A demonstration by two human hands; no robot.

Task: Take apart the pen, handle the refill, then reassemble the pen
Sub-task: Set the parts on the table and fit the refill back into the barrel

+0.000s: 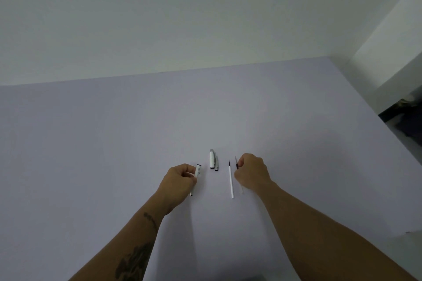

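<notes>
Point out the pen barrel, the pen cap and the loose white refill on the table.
pen barrel (197,170): head view, white upper part above the left hand's fingers.
pen cap (212,159): head view, mid white body.
white refill (230,180): head view, mid shaft.

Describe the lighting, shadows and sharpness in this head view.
Head view: dim, even light, no glare; only faint shadows on the table; wide-angle lens bends the table's far edge; small parts soft, so the refill and the right hand grip lack detail.

— Do we see any writing we can read?
— None. We make out a small grey mark on the white pen barrel (197,170) in the left hand (180,180), too blurred to tell if it is lettering. The pen cap (212,159) and refill (231,180) show us nothing.
</notes>
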